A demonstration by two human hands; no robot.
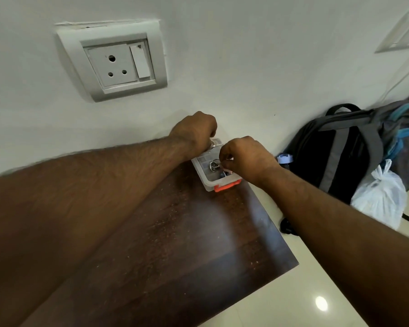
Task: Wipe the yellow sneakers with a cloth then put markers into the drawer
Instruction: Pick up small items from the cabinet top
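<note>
- Stretching across the dark wooden surface (175,232), both bare forearms are being held out toward the wall (222,67).
- At the far corner of the surface, just beside the wall, a small clear plastic box (207,175) with an orange latch (226,186) is being kept; a metal ring (213,165) and small items too blurred to name are being held inside it.
- The right hand (248,159) is being held over the box, its fingers (223,159) curled together in a pinch on something small that cannot be made out.
- The left hand (195,133) is being kept at the far end of the box, fingers curled; whether anything is being gripped cannot be told.
- No sneakers, cloth or markers are being shown clearly.
- On the floor (316,291) to the right, a dark backpack (340,156), a white plastic bag (383,197) and a blue-capped bottle (285,159) are being kept against the wall.
- On the wall, a socket plate (118,62) is being seen.
</note>
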